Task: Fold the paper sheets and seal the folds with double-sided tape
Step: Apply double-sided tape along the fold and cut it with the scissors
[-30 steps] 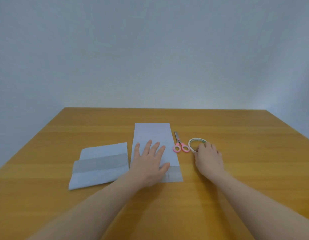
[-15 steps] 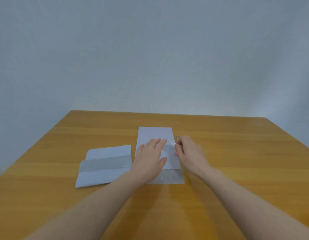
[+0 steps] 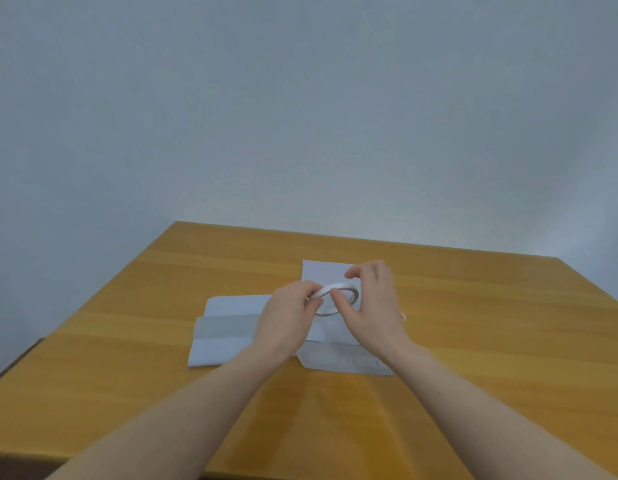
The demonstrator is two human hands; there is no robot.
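A white tape roll (image 3: 337,291) is held up above the middle paper sheet (image 3: 338,358), which lies lengthwise on the wooden table (image 3: 473,341). My left hand (image 3: 286,317) grips the roll's left side. My right hand (image 3: 373,303) holds its right side, thumb against the roll's near rim and fingers curled above it. A second, folded sheet (image 3: 224,327) lies flat to the left, with a grey band across its middle.
A sliver of pink (image 3: 403,317), part of the scissors, peeks out beside my right wrist; the rest is hidden. The table's far edge meets a plain grey wall. The table's left edge runs close to the folded sheet.
My right hand carried the tape roll from the table's right side to above the middle sheet. My left hand lifted off the sheet and took hold of the roll's left side.
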